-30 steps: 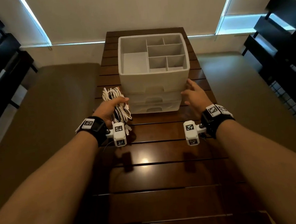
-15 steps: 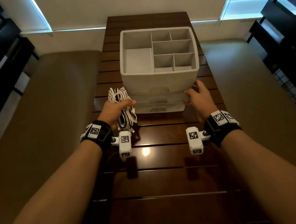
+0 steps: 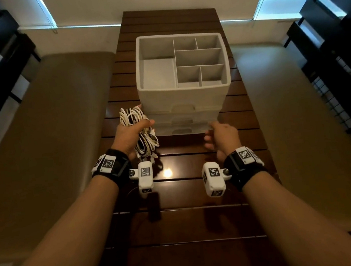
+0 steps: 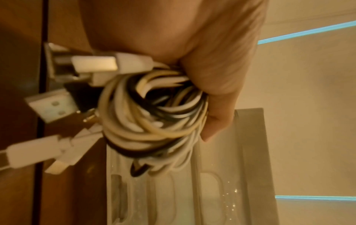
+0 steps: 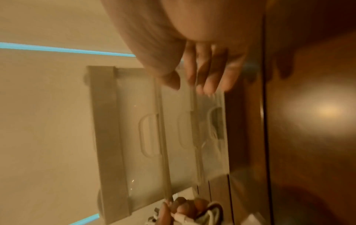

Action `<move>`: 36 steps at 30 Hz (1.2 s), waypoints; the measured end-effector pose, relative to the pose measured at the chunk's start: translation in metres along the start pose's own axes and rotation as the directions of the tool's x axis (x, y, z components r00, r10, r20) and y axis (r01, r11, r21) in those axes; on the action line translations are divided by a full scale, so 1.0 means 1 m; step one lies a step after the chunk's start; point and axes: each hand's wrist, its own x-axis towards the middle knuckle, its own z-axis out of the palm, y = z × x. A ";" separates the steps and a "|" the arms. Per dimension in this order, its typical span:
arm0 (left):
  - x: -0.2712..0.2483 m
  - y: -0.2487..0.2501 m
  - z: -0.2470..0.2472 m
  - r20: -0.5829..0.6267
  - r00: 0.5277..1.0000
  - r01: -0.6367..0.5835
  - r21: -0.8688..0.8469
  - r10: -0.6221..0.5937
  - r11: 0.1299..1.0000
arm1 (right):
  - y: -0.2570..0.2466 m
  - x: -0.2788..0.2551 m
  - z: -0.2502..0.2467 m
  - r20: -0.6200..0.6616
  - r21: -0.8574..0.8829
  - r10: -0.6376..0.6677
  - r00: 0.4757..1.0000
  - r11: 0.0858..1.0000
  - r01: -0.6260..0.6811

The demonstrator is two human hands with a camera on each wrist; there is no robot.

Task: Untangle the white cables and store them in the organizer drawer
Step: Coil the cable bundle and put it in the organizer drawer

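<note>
A white organizer (image 3: 182,93) with open top compartments and translucent front drawers (image 3: 182,121) stands on the dark slatted table (image 3: 187,196). My left hand (image 3: 132,135) grips a coiled bundle of white cables (image 3: 139,123) just left of the drawers; in the left wrist view the cable bundle (image 4: 154,118) sits in my curled fingers (image 4: 212,76), with several USB plugs (image 4: 50,106) hanging loose and some dark strands mixed in. My right hand (image 3: 222,134) is at the drawers' lower right corner, holding nothing. Its fingers (image 5: 208,73) reach straight toward the drawer fronts (image 5: 150,134); whether they touch is blurred.
Tan cushioned benches run along the table's left (image 3: 43,145) and right (image 3: 297,121). Dark furniture (image 3: 335,63) stands beyond them at both edges. Bare table surface lies between my forearms and the organizer.
My right hand has come off the organizer's right side and dropped toward the lower right drawer corner. The left hand keeps gripping the cable bundle, shifted slightly nearer the drawers.
</note>
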 end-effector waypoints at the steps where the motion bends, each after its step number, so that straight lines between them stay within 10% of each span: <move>1: -0.001 0.001 -0.001 0.001 1.000 -0.027 -0.020 0.027 0.999 | 0.008 -0.004 0.006 0.110 0.034 0.058 0.992 0.997 -0.062; 6: -0.012 0.024 -0.006 -0.034 0.990 -0.141 -0.142 0.138 0.980 | 0.011 -0.016 0.042 0.354 0.217 0.097 0.930 0.959 -0.182; 36: -0.020 0.074 0.050 -0.324 0.905 -0.211 0.220 0.275 0.953 | 0.081 -0.060 0.030 0.331 0.341 0.147 0.932 0.902 -0.263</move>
